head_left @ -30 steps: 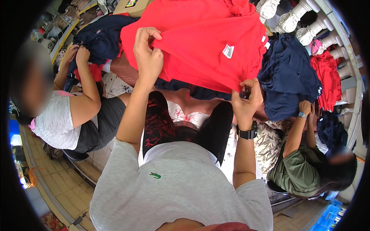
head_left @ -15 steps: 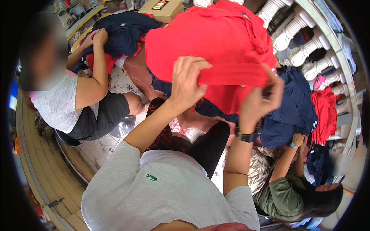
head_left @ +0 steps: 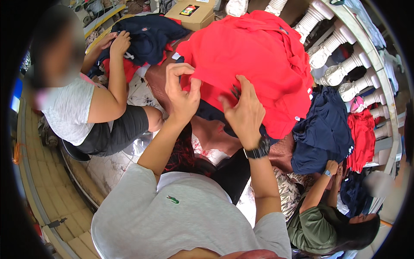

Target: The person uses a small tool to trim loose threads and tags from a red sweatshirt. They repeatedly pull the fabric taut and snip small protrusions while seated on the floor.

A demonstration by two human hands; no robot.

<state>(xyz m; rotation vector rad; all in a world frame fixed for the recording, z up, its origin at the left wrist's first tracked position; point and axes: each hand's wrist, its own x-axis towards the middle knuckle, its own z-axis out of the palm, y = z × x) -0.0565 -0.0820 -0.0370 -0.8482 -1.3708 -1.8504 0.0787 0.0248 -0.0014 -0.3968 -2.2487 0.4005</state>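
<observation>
A large red shirt lies bunched over the work surface in front of me. My left hand pinches its near left edge between thumb and fingers. Just to the right, my right hand is held over the cloth, thumb and fingers curled. Between them sits a small dark pointed tool that looks like thread snips, partly covered by the fingers. Beneath the red cloth, a dark navy garment shows in part.
Navy garments are heaped at the right, beside a hanging red garment. White ribbed posts line the far right rack. A cardboard box stands at the back. Co-workers sit left and right, one handling a navy shirt.
The red strip stretched between my hands has been lowered. My right hand has moved left, off the cloth's right end, and my left hand has shifted left and slightly down.
</observation>
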